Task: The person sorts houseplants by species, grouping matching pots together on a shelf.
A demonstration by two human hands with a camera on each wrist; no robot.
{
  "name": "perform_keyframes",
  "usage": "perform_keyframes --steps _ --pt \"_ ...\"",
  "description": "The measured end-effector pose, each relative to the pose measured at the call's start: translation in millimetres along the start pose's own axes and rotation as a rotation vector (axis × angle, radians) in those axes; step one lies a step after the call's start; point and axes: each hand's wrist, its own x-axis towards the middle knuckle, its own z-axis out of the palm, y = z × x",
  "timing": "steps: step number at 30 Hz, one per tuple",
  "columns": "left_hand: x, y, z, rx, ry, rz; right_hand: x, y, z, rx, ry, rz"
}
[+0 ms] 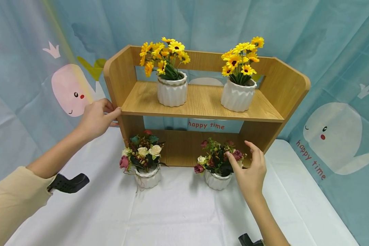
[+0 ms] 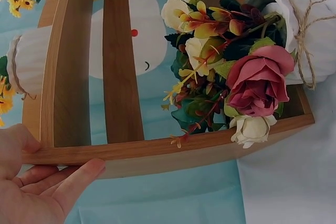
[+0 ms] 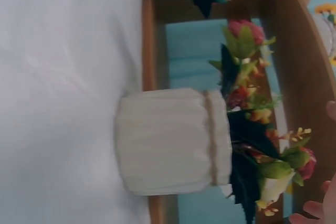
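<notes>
Red "happy time" on blue curtain, seen through shelf, again at right — apparently printed

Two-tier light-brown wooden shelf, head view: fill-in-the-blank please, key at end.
1. The upper board of the two-tier light-brown wooden shelf holds ____ white fluted pots of yellow flowers.
2. The person's ____ bare hand grips the shelf's side panel.
3. The other white fluted pots, filled with mixed-colour roses, stand on the white cloth in ____ of the shelf.
4. Red lettering on the blue curtain behind the shelf reads "happy ____".

Missing words: two; left; front; time.
</notes>
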Motion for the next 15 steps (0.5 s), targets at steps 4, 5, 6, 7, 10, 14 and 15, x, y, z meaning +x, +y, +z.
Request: perform_keyframes --steps 4,5,6,7,10,14,15 --pt "-0.1 0.1 0.6 0.008 0.012 0.005 -10.3 1.9 2.4 -0.030 0.010 -0.036" --pt "-0.1 0.4 0.8 0.008 0.013 0.004 -12.8 2.1 2.9 -0.036 0.012 -0.040" --pt "-0.4 0.8 0.9 0.008 0.014 0.005 -15.4 2.3 3.3 -0.043 0.014 -0.042" --pt "-0.7 1.0 1.2 0.008 0.013 0.004 -18.2 2.4 3.6 -0.045 0.015 -0.041" --pt "-0.8 0.3 1.5 0.009 0.014 0.007 -26.4 1.8 4.9 -0.059 0.022 -0.040" --pt "0.1 -0.5 0.8 0.013 0.012 0.007 -37.6 0.1 6.9 -0.081 0.040 -0.057" --pt "0.0 0.2 0.9 0.015 0.013 0.007 -40.1 -0.5 7.2 -0.084 0.047 -0.063"
